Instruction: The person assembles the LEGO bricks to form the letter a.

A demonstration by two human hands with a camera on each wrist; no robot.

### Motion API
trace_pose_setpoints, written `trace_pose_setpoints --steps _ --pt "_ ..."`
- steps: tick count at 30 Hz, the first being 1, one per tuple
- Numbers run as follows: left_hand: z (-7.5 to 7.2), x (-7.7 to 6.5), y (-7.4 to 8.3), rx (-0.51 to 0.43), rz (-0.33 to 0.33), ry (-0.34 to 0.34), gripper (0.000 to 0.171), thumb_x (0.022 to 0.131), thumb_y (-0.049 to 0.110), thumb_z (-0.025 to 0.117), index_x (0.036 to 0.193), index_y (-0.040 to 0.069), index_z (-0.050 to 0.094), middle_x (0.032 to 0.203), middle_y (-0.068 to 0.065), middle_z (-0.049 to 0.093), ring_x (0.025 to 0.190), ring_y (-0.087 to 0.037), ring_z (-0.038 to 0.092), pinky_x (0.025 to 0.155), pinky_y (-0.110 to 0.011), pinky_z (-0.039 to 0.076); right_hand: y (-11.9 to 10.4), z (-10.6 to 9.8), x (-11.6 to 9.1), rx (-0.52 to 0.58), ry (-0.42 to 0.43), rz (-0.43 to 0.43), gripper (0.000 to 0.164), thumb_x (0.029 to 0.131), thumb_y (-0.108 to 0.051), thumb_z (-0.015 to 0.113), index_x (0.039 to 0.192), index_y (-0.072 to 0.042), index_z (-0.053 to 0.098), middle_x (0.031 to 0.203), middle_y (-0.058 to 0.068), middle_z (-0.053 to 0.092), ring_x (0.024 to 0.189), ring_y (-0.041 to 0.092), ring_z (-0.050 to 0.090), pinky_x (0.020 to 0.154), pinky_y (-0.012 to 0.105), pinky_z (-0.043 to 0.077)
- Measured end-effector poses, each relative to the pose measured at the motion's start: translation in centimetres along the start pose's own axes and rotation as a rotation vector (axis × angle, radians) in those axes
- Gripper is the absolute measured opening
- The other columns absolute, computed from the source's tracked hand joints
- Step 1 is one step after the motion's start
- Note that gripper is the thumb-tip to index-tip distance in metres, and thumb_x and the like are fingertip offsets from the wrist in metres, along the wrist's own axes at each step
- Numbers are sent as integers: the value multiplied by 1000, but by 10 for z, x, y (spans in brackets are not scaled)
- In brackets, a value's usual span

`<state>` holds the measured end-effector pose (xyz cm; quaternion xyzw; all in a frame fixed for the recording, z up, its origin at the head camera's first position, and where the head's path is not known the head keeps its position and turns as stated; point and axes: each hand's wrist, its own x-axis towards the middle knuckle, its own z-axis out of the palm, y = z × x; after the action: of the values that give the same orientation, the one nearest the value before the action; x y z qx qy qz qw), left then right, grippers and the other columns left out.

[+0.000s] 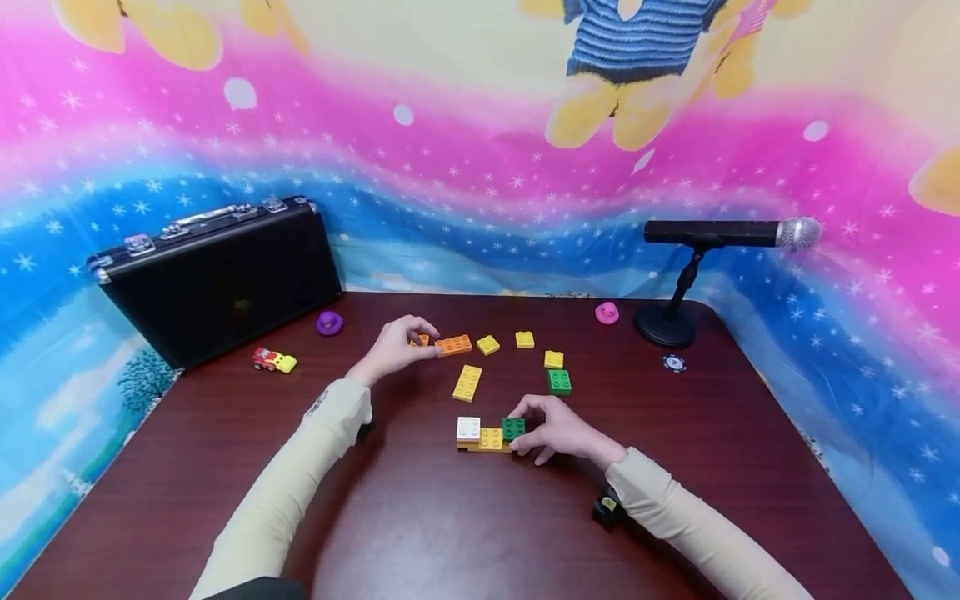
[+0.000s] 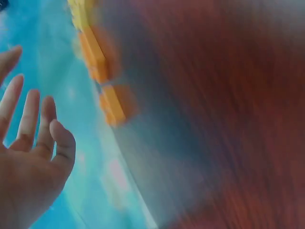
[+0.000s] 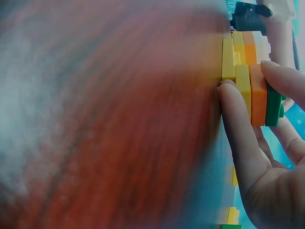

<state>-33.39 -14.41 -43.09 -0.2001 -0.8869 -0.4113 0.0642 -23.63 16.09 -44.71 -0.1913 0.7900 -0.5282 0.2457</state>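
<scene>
My right hand [image 1: 558,427] holds the right end of a built stack of toy building bricks. The stack has a white brick [image 1: 468,428] on its left end, a yellow brick [image 1: 491,438] in the middle and a dark green brick [image 1: 513,428] on the right. In the right wrist view, orange layers [image 3: 258,95] show between yellow and green ones, with fingertips on the stack's side. My left hand [image 1: 396,343] reaches over the far left, fingers spread and holding nothing. Just by it lie a long orange brick [image 1: 453,345] and a smaller orange brick [image 2: 113,106], partly hidden in the head view.
Several loose yellow bricks, one long [image 1: 467,382], and a bright green brick [image 1: 559,382] lie beyond the stack. A black case [image 1: 225,283], toy car [image 1: 274,361] and purple hat-shaped piece [image 1: 329,323] stand left. A microphone stand [image 1: 666,323], pink piece [image 1: 607,313] and chip [image 1: 674,363] are right.
</scene>
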Motion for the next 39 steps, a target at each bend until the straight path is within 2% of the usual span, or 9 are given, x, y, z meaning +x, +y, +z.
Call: trace_pose_setpoints --steps 2,5,11,15,21,28,32,35,39 --pt "-3 5 -8 33 -32 29 32 72 18 76 97 4 64 97 -14 58 83 -29 54 73 -36 42 0 0 0 1 -2 0 33 75 -18 74 102 -11 57 96 12 58 71 25 66 53 42 52" --pt "-5 10 -17 66 -84 20 36 71 16 77 101 3 62 100 -14 57 86 -30 52 76 -38 41 1 -1 0 4 -1 -1 33 75 -18 74 102 -10 57 95 13 58 71 25 66 52 42 52" --pt "-3 11 -28 107 -175 -71 54 70 13 77 117 0 55 115 -18 53 96 -32 51 86 -41 41 0 0 1 8 -7 -5 32 75 -16 73 102 -10 57 99 13 56 72 25 66 53 42 52" --pt "-2 10 -32 153 -203 -118 55 75 12 73 124 0 51 120 -20 51 97 -31 50 87 -42 41 1 1 0 11 -3 -7 33 75 -15 73 102 -9 57 98 12 57 72 25 66 52 42 52" --pt "1 10 -36 205 -208 -115 45 77 14 71 116 -2 57 107 -18 57 92 -28 52 84 -39 42 2 2 1 23 -5 0 32 76 -9 71 104 -5 56 94 13 59 72 28 66 52 43 51" --pt "0 7 -33 181 -287 -79 38 74 20 73 104 -2 61 99 -15 62 92 -25 55 84 -38 44 1 0 1 23 -4 10 32 77 -10 71 104 -6 56 97 13 57 73 28 66 53 44 51" --pt "-3 4 -29 149 -264 -40 35 73 24 74 97 2 63 93 -11 63 84 -22 55 78 -35 45 0 0 0 22 -4 5 32 76 -12 72 103 -7 56 98 13 57 73 25 66 52 41 52" --pt "-2 0 -20 115 -196 -25 34 72 26 75 96 6 64 92 -9 63 81 -20 55 75 -34 45 0 1 -1 23 -8 3 32 75 -13 73 103 -7 56 96 13 58 72 25 66 53 41 52" --pt "3 -8 4 83 -77 -66 33 71 27 76 97 9 65 92 -6 64 80 -19 57 73 -33 46 0 0 -1 14 -10 -2 32 75 -14 73 102 -9 57 96 13 58 72 25 66 53 41 52"
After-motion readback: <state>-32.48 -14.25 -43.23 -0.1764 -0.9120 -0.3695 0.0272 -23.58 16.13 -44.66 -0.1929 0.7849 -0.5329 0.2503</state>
